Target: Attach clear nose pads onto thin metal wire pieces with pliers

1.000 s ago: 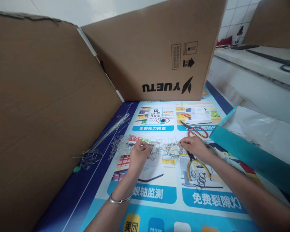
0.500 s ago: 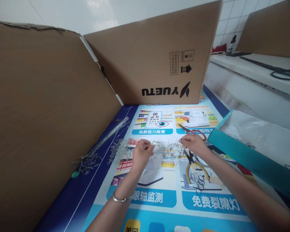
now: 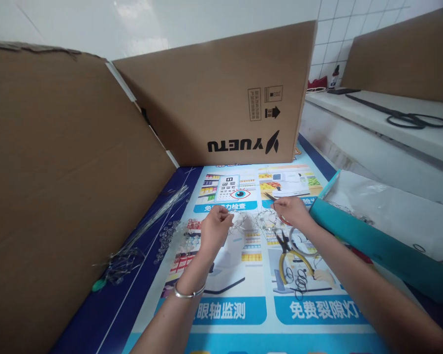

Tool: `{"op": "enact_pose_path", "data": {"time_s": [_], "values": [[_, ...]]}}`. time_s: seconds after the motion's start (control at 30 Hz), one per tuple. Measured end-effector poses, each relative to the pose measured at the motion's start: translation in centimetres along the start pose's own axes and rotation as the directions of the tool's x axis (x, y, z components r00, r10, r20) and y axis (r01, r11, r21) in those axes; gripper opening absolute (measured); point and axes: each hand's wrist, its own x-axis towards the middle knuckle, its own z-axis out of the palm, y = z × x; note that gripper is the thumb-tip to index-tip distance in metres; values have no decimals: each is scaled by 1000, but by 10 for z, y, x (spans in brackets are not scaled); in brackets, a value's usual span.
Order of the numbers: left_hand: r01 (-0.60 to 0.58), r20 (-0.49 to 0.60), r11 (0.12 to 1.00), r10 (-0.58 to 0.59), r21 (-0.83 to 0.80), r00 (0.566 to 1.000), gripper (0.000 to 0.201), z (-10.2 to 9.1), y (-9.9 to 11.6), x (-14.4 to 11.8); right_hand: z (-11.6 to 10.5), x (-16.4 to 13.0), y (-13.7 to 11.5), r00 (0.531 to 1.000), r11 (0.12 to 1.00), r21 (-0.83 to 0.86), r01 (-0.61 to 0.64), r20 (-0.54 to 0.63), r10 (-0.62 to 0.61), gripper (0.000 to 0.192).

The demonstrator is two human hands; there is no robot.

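Note:
A tangled strand of thin wire with clear beads (image 3: 256, 220) stretches between my two hands just above the printed table cover. My left hand (image 3: 217, 227) pinches its left end between thumb and fingertips. At the right end my right hand (image 3: 290, 210) is closed, fingertips together on the wire. The red-handled scissors (image 3: 269, 196) lie under that hand; their tips show, the handles are mostly covered, and I cannot tell whether the fingers touch them. Just below are yellow-handled pliers (image 3: 297, 260) with several dark wire rings (image 3: 300, 282) by them.
Loose clear beads (image 3: 168, 238) and a bundle of thin wires (image 3: 158, 211) lie left. Cardboard panels (image 3: 206, 108) wall the left and back. A teal box (image 3: 358, 236) with a white lining stands right. Large black scissors (image 3: 406, 118) rest on a ledge.
The view has turned slightly to the right. My right hand has moved forward over the red scissors' handles. My left hand keeps its pinch on the beaded wire.

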Motion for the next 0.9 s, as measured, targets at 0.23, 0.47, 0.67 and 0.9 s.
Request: {"op": "enact_pose_path", "data": {"time_s": [0.23, 0.47, 0.67, 0.9], "values": [[-25, -45, 992, 31, 125, 998, 12, -1, 14, 21, -8, 19, -12, 993, 985, -168, 25, -111, -44, 30], [-47, -81, 979, 65, 200, 995, 8, 7, 27, 34, -1, 30, -31, 972, 945, -328, -4, -222, -73, 28], [-60, -75, 972, 79, 227, 994, 8, 15, 27, 36, 12, 30, -39, 974, 924, -382, 6, -207, -91, 28], [-59, -66, 971, 77, 233, 995, 8, 16, 25, 36, 14, 29, -40, 980, 920, -391, -1, -184, -77, 28]]}}
